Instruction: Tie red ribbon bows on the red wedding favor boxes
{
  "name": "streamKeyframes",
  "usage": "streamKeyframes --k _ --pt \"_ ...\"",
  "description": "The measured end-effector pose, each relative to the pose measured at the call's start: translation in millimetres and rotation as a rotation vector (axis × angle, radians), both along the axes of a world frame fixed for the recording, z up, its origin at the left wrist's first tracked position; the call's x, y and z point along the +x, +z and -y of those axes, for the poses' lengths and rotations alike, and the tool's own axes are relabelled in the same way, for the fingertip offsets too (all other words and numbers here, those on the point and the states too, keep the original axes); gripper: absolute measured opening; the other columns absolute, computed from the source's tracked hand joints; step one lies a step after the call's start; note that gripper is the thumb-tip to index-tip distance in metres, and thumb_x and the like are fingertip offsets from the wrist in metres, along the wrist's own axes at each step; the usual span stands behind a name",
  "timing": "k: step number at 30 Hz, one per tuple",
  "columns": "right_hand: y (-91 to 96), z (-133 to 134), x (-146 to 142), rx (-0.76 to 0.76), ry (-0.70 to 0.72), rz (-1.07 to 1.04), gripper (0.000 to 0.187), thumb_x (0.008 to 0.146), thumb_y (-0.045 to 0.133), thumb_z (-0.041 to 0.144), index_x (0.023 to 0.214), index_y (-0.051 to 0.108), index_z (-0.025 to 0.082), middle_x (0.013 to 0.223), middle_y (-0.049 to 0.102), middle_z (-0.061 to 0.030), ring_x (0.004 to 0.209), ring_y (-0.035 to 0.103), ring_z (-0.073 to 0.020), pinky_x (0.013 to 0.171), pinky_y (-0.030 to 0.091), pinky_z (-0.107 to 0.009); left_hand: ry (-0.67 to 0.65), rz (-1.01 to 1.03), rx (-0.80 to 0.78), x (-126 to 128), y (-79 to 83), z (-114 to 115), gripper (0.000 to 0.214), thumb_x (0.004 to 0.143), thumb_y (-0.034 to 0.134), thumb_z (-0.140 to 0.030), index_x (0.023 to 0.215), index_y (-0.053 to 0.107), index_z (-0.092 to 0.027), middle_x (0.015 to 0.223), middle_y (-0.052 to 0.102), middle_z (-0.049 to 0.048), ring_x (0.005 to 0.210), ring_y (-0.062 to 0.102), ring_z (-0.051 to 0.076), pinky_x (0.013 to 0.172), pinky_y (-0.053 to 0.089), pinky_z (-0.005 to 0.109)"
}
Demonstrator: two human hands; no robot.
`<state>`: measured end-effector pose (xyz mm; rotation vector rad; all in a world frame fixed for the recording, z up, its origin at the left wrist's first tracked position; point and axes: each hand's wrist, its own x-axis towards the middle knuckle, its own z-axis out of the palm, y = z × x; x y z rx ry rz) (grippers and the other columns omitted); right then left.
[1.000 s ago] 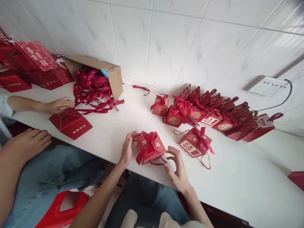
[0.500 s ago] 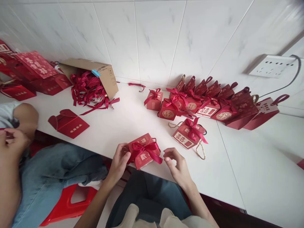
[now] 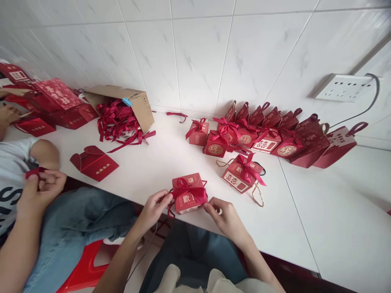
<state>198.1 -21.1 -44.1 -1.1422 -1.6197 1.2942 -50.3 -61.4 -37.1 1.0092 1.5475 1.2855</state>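
A red gift box (image 3: 187, 206) with gold lettering lies at the table's front edge, between my hands. Across its top runs a dark pink satin ribbon (image 3: 195, 193) tied in a bow. My left hand (image 3: 155, 206) is closed in a pinch at the bow's left side, thumb and forefinger together on the ribbon. On the other side my right hand (image 3: 225, 216) pinches the ribbon's right end at the box's corner. Just beyond, to the right, sits another red box (image 3: 241, 175) with a bow and a twisted cord handle.
Finished-looking red boxes (image 3: 244, 138) stand in rows by the tiled wall. A cardboard box (image 3: 141, 108) spills ribbons (image 3: 117, 120) at the left. An open red box (image 3: 95, 163) lies nearer. Beside me sits a person, whose hand (image 3: 42, 189) holds something dark red.
Both my hands have moved onto the ribbon's ends; the right one was apart with spread fingers. The box has turned slightly. The view has shifted, and the neighbour's hand has come further into sight.
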Motion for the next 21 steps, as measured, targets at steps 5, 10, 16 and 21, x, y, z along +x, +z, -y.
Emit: streamKeyframes --k 5,10,16,21 --pt "-13.5 -22.2 34.1 -0.074 -0.338 -0.350 0.045 0.086 0.042 0.045 0.052 0.020 0.024 0.048 0.015 0.0085 0.042 0.017 -0.0091 0.041 0.023 -0.025 0.368 0.117 0.128 -49.1 -4.1 -7.1 0.044 0.060 0.065 -0.044 0.046 0.030 -0.020 0.044 0.027 -0.0076 0.045 0.036 0.008 0.054 0.044 0.025" --pt "-18.6 -8.2 43.3 -0.215 -0.184 -0.121 0.043 0.080 0.053 0.048 0.053 0.033 0.022 0.050 0.032 0.0044 0.048 0.030 -0.0109 0.048 0.027 -0.027 0.314 0.298 0.095 -37.7 -6.2 0.2 0.041 0.062 0.067 -0.037 0.046 0.034 -0.020 0.046 0.033 -0.0056 0.050 0.041 0.010 0.061 0.048 0.029" --pt "-1.0 -6.4 74.0 -0.130 -0.196 0.070 0.045 0.082 0.054 0.050 0.052 0.040 0.019 0.053 0.040 0.0018 0.052 0.035 -0.0116 0.050 0.029 -0.026 0.331 0.490 0.229 -30.1 21.1 6.7 0.036 0.064 0.065 -0.034 0.053 0.034 -0.019 0.048 0.028 -0.0063 0.053 0.042 0.011 0.063 0.050 0.030" --pt "27.2 -11.0 81.7 0.059 -0.411 -0.401 0.031 0.080 0.055 0.037 0.057 0.044 0.019 0.050 0.032 0.0063 0.046 0.033 -0.0096 0.047 0.031 -0.025 0.709 0.220 0.469 -52.5 25.6 1.3 0.019 0.069 0.051 -0.037 0.065 0.041 -0.020 0.062 0.043 -0.0025 0.061 0.049 0.013 0.065 0.048 0.033"
